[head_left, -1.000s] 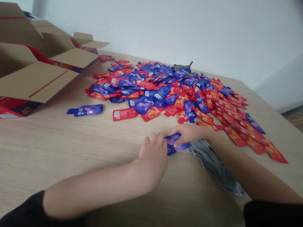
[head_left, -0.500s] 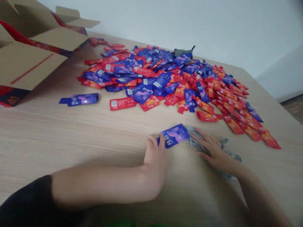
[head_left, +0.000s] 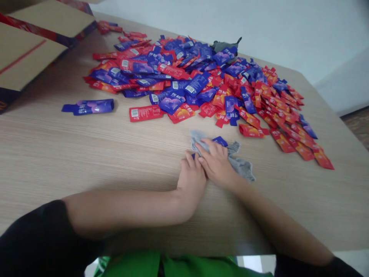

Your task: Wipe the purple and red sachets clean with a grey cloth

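A blue-purple sachet (head_left: 220, 141) lies flat on the tabletop, mostly hidden beneath a grey cloth and my right hand. My left hand (head_left: 192, 177) pins the sachet's near left end to the table, its fingers bent and pressed down. My right hand (head_left: 220, 164) presses the crumpled grey cloth (head_left: 243, 167) onto the sachet. Part of the cloth pokes out past the fingertips, blurred; the rest trails to the right. The two hands touch or nearly touch at the thumb side.
A wide pile of red and blue sachets (head_left: 175, 73) spreads across the back of the wooden table (head_left: 115, 154). A single blue sachet (head_left: 93, 107) lies at the left. An open cardboard box (head_left: 31, 57) stands at the upper left. A dark grey object (head_left: 225, 46) sits behind the pile.
My right hand has slid left with the cloth, from beside the sachet to on top of it. My left hand still pins the sachet's end. The camera view has shifted slightly.
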### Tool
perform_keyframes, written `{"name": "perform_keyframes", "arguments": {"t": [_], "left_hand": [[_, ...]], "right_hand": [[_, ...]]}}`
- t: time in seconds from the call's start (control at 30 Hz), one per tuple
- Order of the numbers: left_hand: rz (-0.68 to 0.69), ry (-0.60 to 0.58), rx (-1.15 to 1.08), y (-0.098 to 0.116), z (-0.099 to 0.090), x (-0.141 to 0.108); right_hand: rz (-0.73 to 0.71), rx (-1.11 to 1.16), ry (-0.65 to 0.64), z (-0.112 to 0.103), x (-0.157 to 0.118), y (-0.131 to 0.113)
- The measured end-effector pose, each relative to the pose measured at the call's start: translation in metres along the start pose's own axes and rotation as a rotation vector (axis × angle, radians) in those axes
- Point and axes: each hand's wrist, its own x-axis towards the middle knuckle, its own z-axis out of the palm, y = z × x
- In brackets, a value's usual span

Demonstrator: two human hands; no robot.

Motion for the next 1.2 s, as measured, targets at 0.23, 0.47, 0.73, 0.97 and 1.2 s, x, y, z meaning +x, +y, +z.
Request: {"name": "perform_keyframes", "arguments": {"t": [0.23, 0.47, 0.73, 0.97, 1.2], "left_hand": [[-0.003, -0.025, 0.074, -0.002, -0.006, 0.002], [-0.018, -0.006, 0.244, 0.001, -0.002, -0.001], [-0.043, -0.044, 0.217, -0.004, -0.005, 0.006], [-0.01, 0.011, 0.08, -0.02, -0.01, 0.018], [0.026, 0.032, 0.053, -0.021, -0.007, 0.02]], "right_hand": [[0.091, -0.182, 0.001, 0.017, -0.008, 0.029], [0.184, -0.141, 0.18, 0.017, -0.006, 0.061], [0.179, 0.043, 0.228, 0.0, -0.017, 0.064], [0.135, 0.099, 0.506, -0.005, 0.007, 0.018], [0.084, -0.234, 0.059, 0.022, 0.007, 0.004]]}}
